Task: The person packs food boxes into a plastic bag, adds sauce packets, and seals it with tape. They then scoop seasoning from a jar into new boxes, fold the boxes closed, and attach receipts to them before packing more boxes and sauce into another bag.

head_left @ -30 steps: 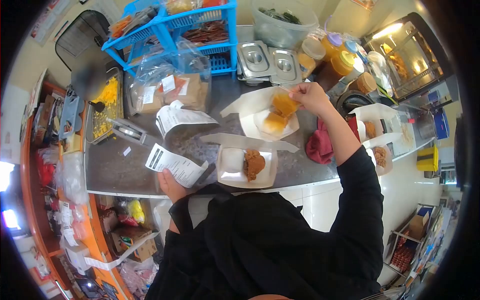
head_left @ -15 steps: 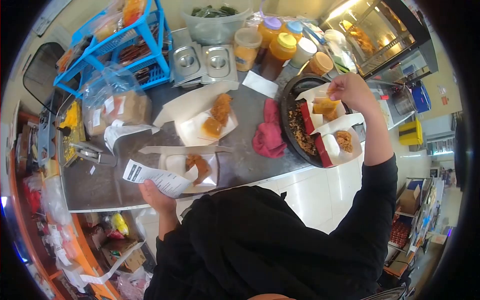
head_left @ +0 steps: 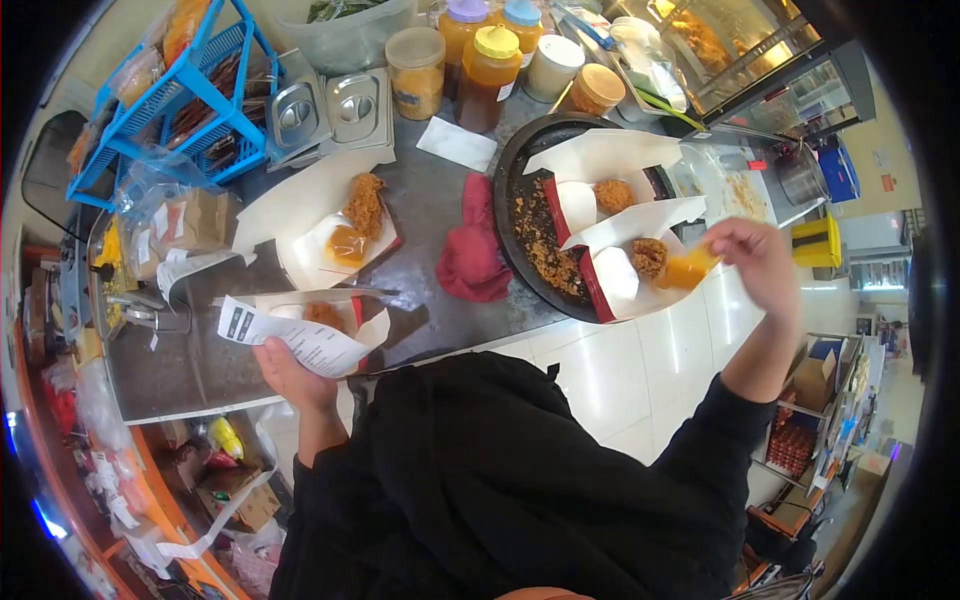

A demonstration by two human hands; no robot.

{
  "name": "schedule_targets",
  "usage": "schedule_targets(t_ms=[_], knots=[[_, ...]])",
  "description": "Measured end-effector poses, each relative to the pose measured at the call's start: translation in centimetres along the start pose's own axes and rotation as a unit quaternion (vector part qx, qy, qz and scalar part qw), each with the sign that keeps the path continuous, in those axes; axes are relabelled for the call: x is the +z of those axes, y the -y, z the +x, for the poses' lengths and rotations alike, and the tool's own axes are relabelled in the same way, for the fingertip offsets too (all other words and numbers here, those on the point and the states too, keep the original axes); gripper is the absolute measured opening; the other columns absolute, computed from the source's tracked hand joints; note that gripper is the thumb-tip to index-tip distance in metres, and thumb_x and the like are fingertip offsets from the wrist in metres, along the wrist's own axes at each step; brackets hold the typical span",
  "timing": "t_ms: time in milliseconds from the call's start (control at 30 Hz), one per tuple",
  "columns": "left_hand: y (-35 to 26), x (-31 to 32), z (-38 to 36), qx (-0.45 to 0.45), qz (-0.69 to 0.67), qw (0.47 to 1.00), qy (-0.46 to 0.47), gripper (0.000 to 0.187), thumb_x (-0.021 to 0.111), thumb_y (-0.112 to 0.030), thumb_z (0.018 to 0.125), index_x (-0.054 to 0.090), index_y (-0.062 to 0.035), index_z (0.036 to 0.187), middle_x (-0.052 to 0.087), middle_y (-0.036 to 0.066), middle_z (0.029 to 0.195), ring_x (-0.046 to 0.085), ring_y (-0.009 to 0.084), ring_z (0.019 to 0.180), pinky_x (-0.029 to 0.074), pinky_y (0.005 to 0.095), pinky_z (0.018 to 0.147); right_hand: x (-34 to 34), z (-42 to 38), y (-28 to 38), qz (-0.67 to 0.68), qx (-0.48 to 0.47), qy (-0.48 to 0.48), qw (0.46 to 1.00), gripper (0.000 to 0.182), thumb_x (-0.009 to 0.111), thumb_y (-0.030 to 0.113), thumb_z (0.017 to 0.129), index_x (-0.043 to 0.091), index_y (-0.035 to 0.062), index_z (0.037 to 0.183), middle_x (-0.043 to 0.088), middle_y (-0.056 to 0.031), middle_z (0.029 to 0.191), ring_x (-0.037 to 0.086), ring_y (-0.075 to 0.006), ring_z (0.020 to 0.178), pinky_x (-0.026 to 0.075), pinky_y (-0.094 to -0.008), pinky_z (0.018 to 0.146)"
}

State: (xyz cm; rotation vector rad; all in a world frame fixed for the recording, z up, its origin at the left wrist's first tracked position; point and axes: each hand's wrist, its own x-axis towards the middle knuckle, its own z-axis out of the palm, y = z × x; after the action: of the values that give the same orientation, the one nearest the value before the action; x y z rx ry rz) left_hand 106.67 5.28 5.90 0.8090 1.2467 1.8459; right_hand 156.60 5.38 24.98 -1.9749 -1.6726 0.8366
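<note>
My right hand [head_left: 762,265] pinches a small plastic packet of orange sauce [head_left: 688,268] over the right edge of the nearer open food box [head_left: 685,215]. That box holds fried chicken [head_left: 648,257] beside a white wrapped lump [head_left: 614,272]. Behind it, another open box [head_left: 640,150] contains chicken [head_left: 612,195] and a similar white lump. Both boxes rest on a round black pan [head_left: 530,185] with brown crumbs. At the left, my left hand [head_left: 295,378] grips a printed receipt [head_left: 275,335], which partly covers a third box [head_left: 372,325] with chicken in it.
A fourth box [head_left: 290,225] holds chicken and a sauce packet [head_left: 345,246]. A red cloth [head_left: 470,262] lies mid-counter. Sauce bottles [head_left: 490,75], jars, metal lidded pans [head_left: 357,105] and a blue rack [head_left: 200,75] line the back. A heated display cabinet [head_left: 740,50] stands far right.
My right hand has carried the sauce packet from the farther right box toward me, to the nearer one. The view has shifted right; my left hand still holds the receipt.
</note>
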Motion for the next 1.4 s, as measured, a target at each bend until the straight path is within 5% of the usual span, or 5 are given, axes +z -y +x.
schedule_targets(t_ms=[300,400,800,1067,1400], knots=[[-1.8,-4.0,1.1,0.002,-0.012,0.999,-0.030,0.040,0.042,-0.027,0.100,0.040,-0.0006,0.129,0.056,0.011,0.109,0.060,0.0208,0.097,0.051,0.0337,0.081,6.9,-0.5,-5.3,-0.133,0.039,0.057,0.989,0.022,0.056,-0.010,0.074,0.068,0.0008,0.088,0.067,-0.0105,0.077,0.063,-0.0165,0.077,0.048,-0.0270,0.073],[-1.9,-7.9,2.6,0.015,-0.018,1.000,-0.020,0.039,0.041,-0.027,0.100,0.041,-0.0004,0.129,0.057,0.011,0.107,0.059,0.0196,0.094,0.050,0.0334,0.080,8.9,0.9,1.6,-0.198,-0.081,-0.118,0.970,0.017,0.055,-0.008,0.075,0.067,-0.0008,0.085,0.065,-0.0151,0.084,0.062,-0.0219,0.076,0.047,-0.0285,0.072],[-10.2,-28.7,9.7,0.064,-0.058,0.987,-0.132,0.029,0.039,-0.018,0.100,0.046,0.0009,0.120,0.058,0.010,0.108,0.059,0.0163,0.095,0.049,0.0296,0.083,40.8,16.0,46.9,-0.032,-0.535,0.059,0.842,0.023,0.050,0.001,0.088,0.064,0.0021,0.107,0.068,-0.0152,0.093,0.066,-0.0277,0.091,0.051,-0.0357,0.079],[-12.2,-38.4,12.5,0.016,-0.040,0.973,-0.226,0.031,0.039,-0.018,0.100,0.046,-0.0008,0.125,0.059,0.008,0.109,0.060,0.0166,0.096,0.048,0.0305,0.084,60.6,35.8,55.9,-0.294,-0.440,0.012,0.848,0.031,0.056,0.013,0.085,0.064,0.0087,0.114,0.066,-0.0189,0.102,0.063,-0.0357,0.096,0.049,-0.0444,0.086],[-10.8,-41.8,16.0,-0.003,-0.055,0.972,-0.230,0.030,0.041,-0.020,0.099,0.050,-0.0007,0.120,0.060,0.008,0.104,0.058,0.0139,0.092,0.047,0.0284,0.081,59.2,32.2,58.4,-0.244,-0.374,-0.087,0.891,0.023,0.060,0.027,0.087,0.069,0.0107,0.101,0.067,-0.0160,0.096,0.064,-0.0345,0.087,0.051,-0.0422,0.078]])
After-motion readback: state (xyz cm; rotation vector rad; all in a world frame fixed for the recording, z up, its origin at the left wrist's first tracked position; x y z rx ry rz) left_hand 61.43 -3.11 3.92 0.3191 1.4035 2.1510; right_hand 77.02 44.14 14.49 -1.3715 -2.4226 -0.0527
